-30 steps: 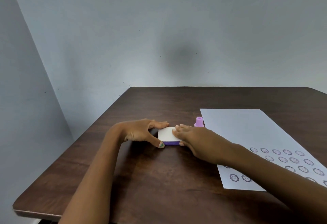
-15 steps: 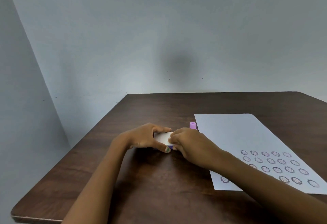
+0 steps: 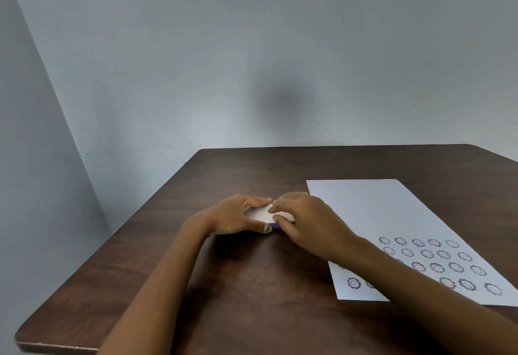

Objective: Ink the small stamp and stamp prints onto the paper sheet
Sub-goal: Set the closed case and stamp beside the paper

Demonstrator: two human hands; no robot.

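Observation:
A flat ink pad case [image 3: 260, 213] with a white lid and a purple base lies on the dark wooden table [image 3: 252, 284], left of the paper sheet [image 3: 372, 208]. My left hand [image 3: 235, 215] grips its left side, thumb at the front and fingers along the back. My right hand [image 3: 305, 220] covers its right side with fingertips on the lid. The white sheet carries several rows of round purple prints near its front end. The small purple stamp is hidden behind my right hand.
The table's left edge [image 3: 112, 234] runs close to a grey wall corner, and its front left corner [image 3: 25, 338] is rounded. A bare grey wall stands behind the far edge.
Both hands have closed further over the ink pad case. The small purple stamp, visible beside the case a second ago, is now covered by my right hand. The camera tilted slightly upward.

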